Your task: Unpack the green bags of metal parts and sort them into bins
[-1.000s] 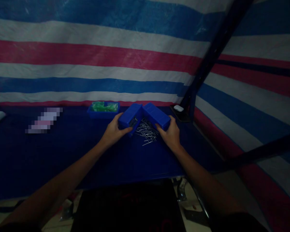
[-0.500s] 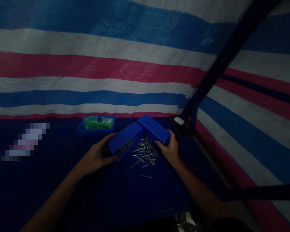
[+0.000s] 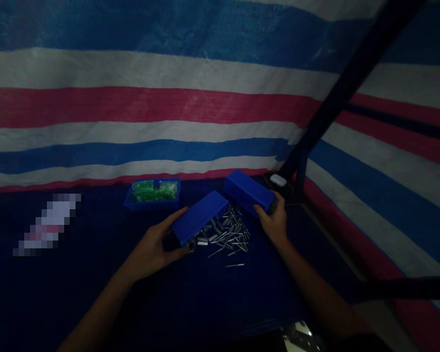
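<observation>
My left hand [image 3: 157,248] grips a blue plastic bin [image 3: 200,216] by its near end, tipped over to the right. Small grey metal pieces [image 3: 209,233] spill out under its edge onto the table; their exact kind is too dark to make out. My right hand [image 3: 275,220] holds a second blue bin [image 3: 248,191], also tipped, with its opening turned away from me. Between the two bins lies a heap of thin silvery pins like blind rivets [image 3: 235,234]. One single pin [image 3: 234,265] lies apart, nearer to me.
Behind my left hand stands a blue bin [image 3: 132,203] with green packets in clear plastic. A white case [image 3: 278,180] rests on a dark flat object at the back right. A blurred-out sheet [image 3: 49,222] lies left. Striped sheeting and dark frame bars [image 3: 315,132] bound the table.
The left bin has tipped further, and grey pieces that were inside it now spill onto the table beside the pins. The right bin stays tipped. The view has shifted slightly.
</observation>
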The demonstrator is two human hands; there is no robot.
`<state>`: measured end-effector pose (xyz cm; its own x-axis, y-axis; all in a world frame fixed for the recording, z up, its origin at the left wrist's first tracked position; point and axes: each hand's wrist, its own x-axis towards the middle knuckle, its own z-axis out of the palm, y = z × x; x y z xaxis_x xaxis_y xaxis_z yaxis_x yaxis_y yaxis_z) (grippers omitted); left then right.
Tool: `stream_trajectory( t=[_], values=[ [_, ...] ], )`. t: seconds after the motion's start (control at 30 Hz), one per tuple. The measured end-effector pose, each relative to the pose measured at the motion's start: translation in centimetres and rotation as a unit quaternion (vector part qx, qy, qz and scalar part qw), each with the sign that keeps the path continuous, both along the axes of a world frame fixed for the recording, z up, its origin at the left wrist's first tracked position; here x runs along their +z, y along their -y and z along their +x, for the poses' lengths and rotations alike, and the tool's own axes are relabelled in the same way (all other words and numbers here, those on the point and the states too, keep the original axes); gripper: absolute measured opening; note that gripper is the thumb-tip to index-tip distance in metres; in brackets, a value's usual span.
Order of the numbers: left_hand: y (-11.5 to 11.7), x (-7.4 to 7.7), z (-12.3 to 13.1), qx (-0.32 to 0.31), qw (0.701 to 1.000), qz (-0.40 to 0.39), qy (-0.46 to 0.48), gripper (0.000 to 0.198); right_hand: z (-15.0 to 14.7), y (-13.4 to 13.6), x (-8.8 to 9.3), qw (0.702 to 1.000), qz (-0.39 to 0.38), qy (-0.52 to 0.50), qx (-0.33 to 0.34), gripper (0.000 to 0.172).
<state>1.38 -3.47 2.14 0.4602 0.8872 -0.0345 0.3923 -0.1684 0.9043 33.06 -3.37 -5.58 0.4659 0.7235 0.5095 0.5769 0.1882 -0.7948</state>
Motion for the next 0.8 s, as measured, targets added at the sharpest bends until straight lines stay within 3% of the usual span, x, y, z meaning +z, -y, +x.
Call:
stream_trajectory(
  t=[0.37, 0.63, 0.8],
  values=[
    [0.4, -0.6, -0.1, -0.023, 0.996, 0.075, -0.052, 0.073, -0.5, 0.1, 0.0, 1.0, -0.029, -0.004, 0.002, 0.065],
    [-0.1, -0.6, -0.3, 0.008, 1.0, -0.003, -0.025, 0.076, -1.1, 0.8, -0.1, 0.997, -0.061, -0.047, -0.03, 0.062],
    [-0.6, -1.2, 0.0, 0.014, 0.999, 0.03, -0.002, 0.077, -0.7, 0.2, -0.2, 0.998, -0.052, -0.043, 0.01, 0.063]
  ],
)
